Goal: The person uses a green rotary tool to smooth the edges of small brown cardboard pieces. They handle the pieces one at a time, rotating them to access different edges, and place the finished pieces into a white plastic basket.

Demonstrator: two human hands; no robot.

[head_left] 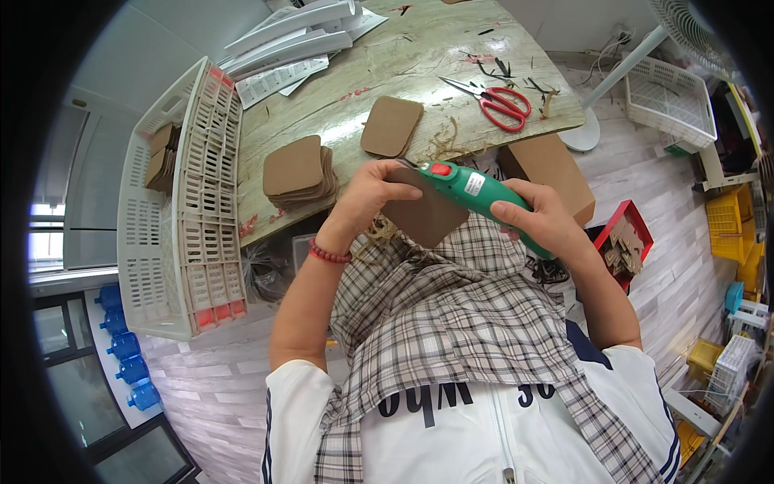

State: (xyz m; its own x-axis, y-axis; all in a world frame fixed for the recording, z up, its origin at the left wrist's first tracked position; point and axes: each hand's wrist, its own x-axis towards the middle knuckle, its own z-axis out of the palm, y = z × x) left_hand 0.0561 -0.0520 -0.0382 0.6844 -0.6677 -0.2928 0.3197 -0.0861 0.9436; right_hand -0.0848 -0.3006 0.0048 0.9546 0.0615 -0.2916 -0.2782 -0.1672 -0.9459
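My right hand (547, 216) is wrapped round a green handheld power tool (472, 187) with a red button. The tool's tip reaches the far edge of a flat brown piece (426, 211), which my left hand (372, 194) grips by its left side above my lap. On the table, a stack of brown rounded-corner pieces (294, 169) stands left of my left hand. A smaller pile of the same pieces (392, 127) lies just beyond it. Thin shavings (443, 143) are scattered near the tool's tip. The tip itself is partly hidden by my left fingers.
Red-handled scissors (501, 105) and dark scraps lie at the table's right. A white plastic crate (189, 202) stands along the left, papers (294, 48) at the back. Below on the right are a cardboard box (556, 173) and a red box of scraps (621, 242).
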